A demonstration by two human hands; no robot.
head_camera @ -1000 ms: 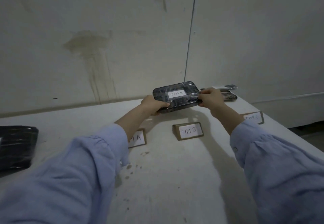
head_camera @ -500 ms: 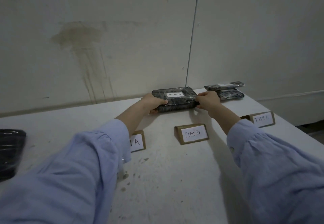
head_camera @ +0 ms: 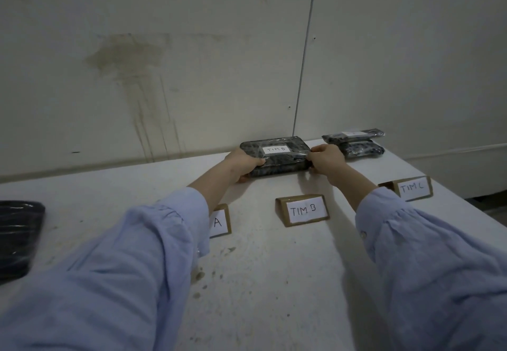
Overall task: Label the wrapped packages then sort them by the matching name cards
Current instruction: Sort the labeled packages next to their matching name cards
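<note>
package labelled tim b (head_camera: 274,155): seemingly resting on the desk (head_camera: 274,282) near the wall, behind the tim b card (head_camera: 303,210) | left hand (head_camera: 244,164): grips its left end | right hand (head_camera: 326,158): grips its right end | step: placing, so keep the label up, square it to the card, release both ends together | stacked packages (head_camera: 354,143): apart, to the right

Passable table strip (head_camera: 274,186) between TIM B card (head_camera: 303,210) and package (head_camera: 274,155); wall (head_camera: 192,76) blocks behind
</note>
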